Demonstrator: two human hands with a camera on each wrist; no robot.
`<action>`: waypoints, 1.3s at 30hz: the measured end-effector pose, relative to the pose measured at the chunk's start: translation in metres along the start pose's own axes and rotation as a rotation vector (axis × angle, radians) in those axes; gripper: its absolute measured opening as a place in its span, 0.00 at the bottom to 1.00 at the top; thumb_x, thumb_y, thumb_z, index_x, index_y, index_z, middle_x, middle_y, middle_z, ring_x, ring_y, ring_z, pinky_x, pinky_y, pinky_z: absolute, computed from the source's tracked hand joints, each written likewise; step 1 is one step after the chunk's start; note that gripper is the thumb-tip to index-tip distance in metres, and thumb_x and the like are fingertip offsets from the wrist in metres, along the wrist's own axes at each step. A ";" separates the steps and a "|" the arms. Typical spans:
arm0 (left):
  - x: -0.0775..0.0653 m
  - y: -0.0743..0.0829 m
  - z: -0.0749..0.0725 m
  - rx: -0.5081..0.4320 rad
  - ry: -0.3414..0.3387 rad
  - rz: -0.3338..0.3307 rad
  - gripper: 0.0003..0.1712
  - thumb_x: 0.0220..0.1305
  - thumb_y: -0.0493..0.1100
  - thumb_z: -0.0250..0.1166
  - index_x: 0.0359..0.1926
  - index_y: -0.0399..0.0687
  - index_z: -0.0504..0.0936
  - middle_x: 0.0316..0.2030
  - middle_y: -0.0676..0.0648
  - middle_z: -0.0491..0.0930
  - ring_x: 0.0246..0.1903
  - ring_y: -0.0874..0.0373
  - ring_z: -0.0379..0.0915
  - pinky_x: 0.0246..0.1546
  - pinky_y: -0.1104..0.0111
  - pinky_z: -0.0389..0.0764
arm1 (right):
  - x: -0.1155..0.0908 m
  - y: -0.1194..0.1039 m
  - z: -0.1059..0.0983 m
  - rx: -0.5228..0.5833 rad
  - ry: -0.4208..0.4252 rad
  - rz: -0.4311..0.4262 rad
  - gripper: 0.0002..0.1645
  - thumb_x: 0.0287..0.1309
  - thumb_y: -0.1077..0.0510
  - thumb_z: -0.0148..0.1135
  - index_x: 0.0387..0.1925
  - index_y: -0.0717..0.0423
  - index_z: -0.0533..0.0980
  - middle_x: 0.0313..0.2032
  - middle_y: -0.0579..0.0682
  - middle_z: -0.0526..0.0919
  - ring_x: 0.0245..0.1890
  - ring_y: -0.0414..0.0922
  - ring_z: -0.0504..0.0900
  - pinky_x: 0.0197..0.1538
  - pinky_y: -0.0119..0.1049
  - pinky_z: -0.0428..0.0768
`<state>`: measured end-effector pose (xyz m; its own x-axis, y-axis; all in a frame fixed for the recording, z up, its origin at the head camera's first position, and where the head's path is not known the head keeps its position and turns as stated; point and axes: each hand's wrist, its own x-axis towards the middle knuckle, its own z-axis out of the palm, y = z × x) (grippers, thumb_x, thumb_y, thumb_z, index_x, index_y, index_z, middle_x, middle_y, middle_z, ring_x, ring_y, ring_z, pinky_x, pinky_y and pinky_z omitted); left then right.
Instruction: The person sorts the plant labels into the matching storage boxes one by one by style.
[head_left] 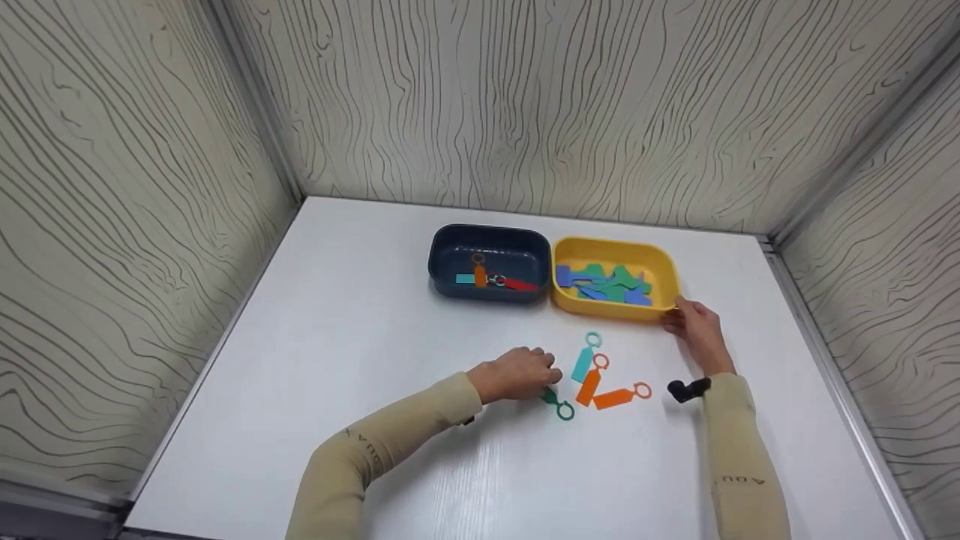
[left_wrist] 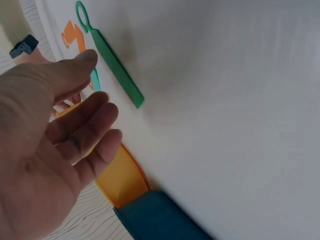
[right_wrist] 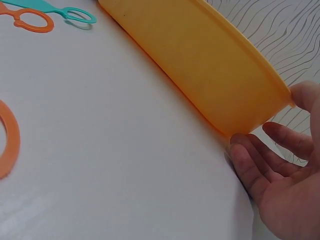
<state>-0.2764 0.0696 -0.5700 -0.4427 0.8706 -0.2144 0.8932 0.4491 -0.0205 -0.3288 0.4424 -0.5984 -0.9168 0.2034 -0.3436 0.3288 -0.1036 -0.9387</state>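
My left hand (head_left: 519, 373) is over the table beside a dark green ring-ended tag (left_wrist: 118, 69). In the left wrist view its fingers are loosely bent, and the tag lies apart from them on the tabletop. At the near right corner of the yellow bin (head_left: 615, 309), my right hand (head_left: 699, 334) grips with the thumb on the rim and the fingertips at the lower edge. Between the hands lie a turquoise tag (head_left: 583, 364) and two orange tags, one (head_left: 589, 387) next to the turquoise one and another (head_left: 613, 399) slanting to the right.
A dark blue bin (head_left: 487, 294) stands left of the yellow one, holding an orange tag (head_left: 480, 276), a turquoise tag (head_left: 465, 278) and a red piece (head_left: 519, 285). Flat green pieces (head_left: 619, 279) and blue pieces (head_left: 638, 297) fill the yellow bin. Patterned walls (head_left: 480, 105) enclose the white table (head_left: 360, 300).
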 end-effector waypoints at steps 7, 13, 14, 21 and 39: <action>0.002 0.006 0.007 0.016 -0.038 -0.032 0.17 0.68 0.48 0.63 0.56 0.57 0.80 0.47 0.51 0.80 0.42 0.58 0.71 0.48 0.71 0.79 | -0.004 -0.003 0.002 -0.030 0.005 0.034 0.36 0.67 0.39 0.55 0.63 0.62 0.63 0.42 0.46 0.79 0.44 0.39 0.82 0.55 0.31 0.80; 0.002 0.009 0.005 0.042 -0.045 -0.048 0.17 0.67 0.49 0.64 0.56 0.55 0.80 0.46 0.51 0.79 0.41 0.59 0.71 0.47 0.72 0.79 | -0.014 -0.011 0.007 -0.016 -0.005 0.022 0.34 0.69 0.43 0.54 0.62 0.65 0.63 0.41 0.47 0.81 0.44 0.41 0.83 0.56 0.34 0.80; 0.002 0.009 0.005 0.043 -0.046 -0.052 0.18 0.67 0.49 0.64 0.56 0.55 0.80 0.45 0.51 0.79 0.41 0.59 0.71 0.47 0.72 0.79 | -0.015 -0.012 0.008 -0.016 -0.010 0.019 0.34 0.69 0.43 0.54 0.62 0.65 0.63 0.41 0.48 0.81 0.44 0.41 0.83 0.57 0.34 0.80; 0.001 0.009 0.004 0.017 -0.057 -0.071 0.19 0.67 0.49 0.64 0.57 0.54 0.78 0.47 0.51 0.78 0.42 0.58 0.70 0.50 0.70 0.78 | -0.007 -0.006 0.004 -0.033 -0.001 0.018 0.33 0.68 0.41 0.54 0.61 0.61 0.64 0.42 0.46 0.79 0.44 0.40 0.82 0.56 0.33 0.80; -0.006 -0.004 -0.003 -0.039 0.026 -0.098 0.17 0.68 0.43 0.64 0.56 0.53 0.76 0.45 0.50 0.80 0.40 0.58 0.74 0.46 0.72 0.80 | 0.000 0.000 0.001 -0.057 0.014 0.022 0.38 0.65 0.36 0.55 0.62 0.60 0.64 0.44 0.47 0.78 0.46 0.40 0.81 0.56 0.32 0.80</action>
<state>-0.2775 0.0633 -0.5657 -0.5301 0.8268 -0.1880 0.8420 0.5394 -0.0020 -0.3285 0.4414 -0.5987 -0.9059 0.2155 -0.3645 0.3618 -0.0530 -0.9307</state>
